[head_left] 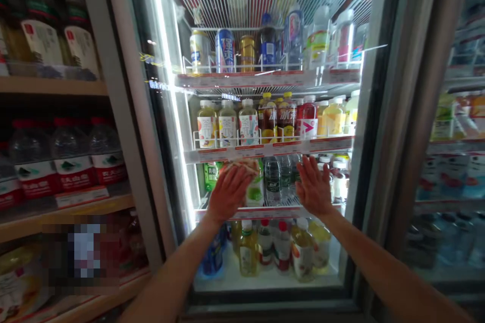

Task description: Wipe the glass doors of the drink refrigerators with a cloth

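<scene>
Both my hands are raised in front of a lit drinks fridge [366, 111], at the height of its third shelf. My left hand [227, 193] has its fingers laid over a pale crumpled thing with reddish marks [244, 165], a cloth or a wrapper; I cannot tell which. It sits just below the shelf's price strip, in front of green-labelled bottles [255, 189]. My right hand [313, 186] is open, fingers spread and pointing up, in front of clear water bottles [273, 180]. Whether the hands touch the glass I cannot tell.
Fridge shelves hold cans [225, 49] at the top, tea and juice bottles [248, 122] below, and more bottles [282, 246] on the bottom. Wooden shelves [56, 86] with red-labelled water bottles [74, 159] stand at the left. Another fridge [454, 151] is at the right.
</scene>
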`<state>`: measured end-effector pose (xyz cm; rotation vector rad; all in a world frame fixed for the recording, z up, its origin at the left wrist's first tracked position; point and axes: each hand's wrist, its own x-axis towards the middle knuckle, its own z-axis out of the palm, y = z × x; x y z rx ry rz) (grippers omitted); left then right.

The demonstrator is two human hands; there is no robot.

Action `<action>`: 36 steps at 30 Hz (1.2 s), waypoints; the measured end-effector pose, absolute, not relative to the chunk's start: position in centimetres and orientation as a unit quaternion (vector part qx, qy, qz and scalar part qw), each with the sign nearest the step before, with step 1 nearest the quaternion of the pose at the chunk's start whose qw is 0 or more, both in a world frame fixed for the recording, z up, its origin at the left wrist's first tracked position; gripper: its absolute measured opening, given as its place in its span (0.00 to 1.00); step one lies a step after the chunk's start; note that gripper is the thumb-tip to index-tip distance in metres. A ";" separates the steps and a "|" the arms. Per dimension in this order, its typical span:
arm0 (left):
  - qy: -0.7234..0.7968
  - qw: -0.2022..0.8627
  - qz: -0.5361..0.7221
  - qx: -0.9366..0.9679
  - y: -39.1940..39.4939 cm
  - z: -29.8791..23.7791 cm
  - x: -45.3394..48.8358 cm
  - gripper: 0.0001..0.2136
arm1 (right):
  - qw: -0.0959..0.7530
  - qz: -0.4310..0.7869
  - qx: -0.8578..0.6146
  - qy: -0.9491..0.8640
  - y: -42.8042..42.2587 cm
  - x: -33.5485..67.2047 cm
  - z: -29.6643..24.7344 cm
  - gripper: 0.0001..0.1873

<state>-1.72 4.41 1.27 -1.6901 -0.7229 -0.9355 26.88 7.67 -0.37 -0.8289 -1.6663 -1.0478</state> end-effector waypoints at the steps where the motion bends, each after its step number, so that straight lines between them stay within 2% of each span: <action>1: -0.327 0.518 -0.420 -0.669 4.4 1.7 -2.2 0.30 | 0.485 -0.430 -0.338 -0.683 7.7 26.9 -0.4 0.38; 3: -0.398 0.513 -0.520 -0.555 4.3 2.5 -2.9 0.31 | 0.486 -0.431 -0.333 -0.684 7.7 26.8 -0.4 0.38; 5: -0.433 0.503 -0.557 -0.499 4.2 2.7 -2.7 0.31 | 0.485 -0.432 -0.331 -0.684 7.7 26.8 -0.4 0.38; 6: -0.422 0.509 -0.533 -0.528 4.1 2.5 -2.2 0.31 | 0.485 -0.431 -0.332 -0.685 7.7 26.8 -0.4 0.38; 9: -0.295 0.545 -0.355 -0.700 3.8 1.7 -0.7 0.29 | 0.488 -0.424 -0.334 -0.686 7.7 26.8 -0.4 0.38; 11: -0.266 0.548 -0.323 -0.724 3.8 2.0 -0.9 0.28 | 0.490 -0.421 -0.331 -0.687 7.6 26.8 -0.4 0.38; 14: -0.387 0.515 -0.507 -0.572 4.0 3.6 -2.0 0.29 | 0.491 -0.423 -0.331 -0.686 7.7 26.7 -0.4 0.38; 16: -0.425 0.487 -0.581 -0.495 4.3 4.2 -2.1 0.30 | 0.490 -0.424 -0.336 -0.683 7.7 26.7 -0.4 0.38; 18: -0.404 0.485 -0.538 -0.558 4.4 4.3 -1.6 0.31 | 0.488 -0.425 -0.340 -0.682 7.7 26.7 -0.4 0.38; 21: -0.338 0.502 -0.401 -0.687 4.3 4.8 -2.1 0.29 | 0.485 -0.430 -0.337 -0.683 7.7 26.7 -0.4 0.38; 22: -0.340 0.511 -0.403 -0.679 4.2 5.2 -2.7 0.29 | 0.486 -0.429 -0.337 -0.683 7.7 26.7 -0.4 0.38; 26: -0.431 0.497 -0.554 -0.510 4.1 6.8 -4.3 0.30 | 0.499 -0.414 -0.334 -0.684 7.7 26.6 -0.4 0.38; 27: -0.431 0.491 -0.554 -0.517 4.1 6.8 -3.8 0.30 | 0.502 -0.411 -0.333 -0.684 7.7 26.6 -0.4 0.38; 32: -0.278 0.511 -0.328 -0.744 4.2 6.5 -0.2 0.29 | 0.497 -0.408 -0.340 -0.686 7.6 26.6 -0.3 0.37; 33: -0.283 0.519 -0.335 -0.734 4.2 7.0 -0.1 0.30 | 0.495 -0.409 -0.340 -0.687 7.6 26.6 -0.3 0.37; 36: -0.380 0.519 -0.505 -0.576 4.4 9.1 -0.2 0.30 | 0.494 -0.409 -0.340 -0.688 7.5 26.5 -0.3 0.37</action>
